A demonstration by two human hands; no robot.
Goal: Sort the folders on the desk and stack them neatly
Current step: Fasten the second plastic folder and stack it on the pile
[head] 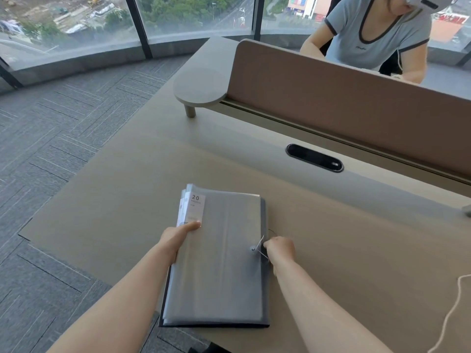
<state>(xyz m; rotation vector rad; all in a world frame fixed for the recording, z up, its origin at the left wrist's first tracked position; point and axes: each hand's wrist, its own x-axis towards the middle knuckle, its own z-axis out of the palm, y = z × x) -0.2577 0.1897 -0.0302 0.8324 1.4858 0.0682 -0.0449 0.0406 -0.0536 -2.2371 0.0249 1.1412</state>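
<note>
A stack of grey translucent folders (219, 263) lies on the beige desk (356, 250), near its front edge. The top one bears a white "20 pockets" label at its far left corner, and a darker folder shows beneath along the right and near edges. My left hand (175, 240) grips the stack's left edge, thumb on top by the label. My right hand (280, 250) is closed at the right edge, pinching the thin string of the button clasp (252, 249).
A brown divider panel (344, 103) runs along the desk's back, with a black cable slot (314, 157) before it. Another person (377, 36) sits behind the panel. A white cord (451, 314) lies at the right. Carpeted floor drops off to the left.
</note>
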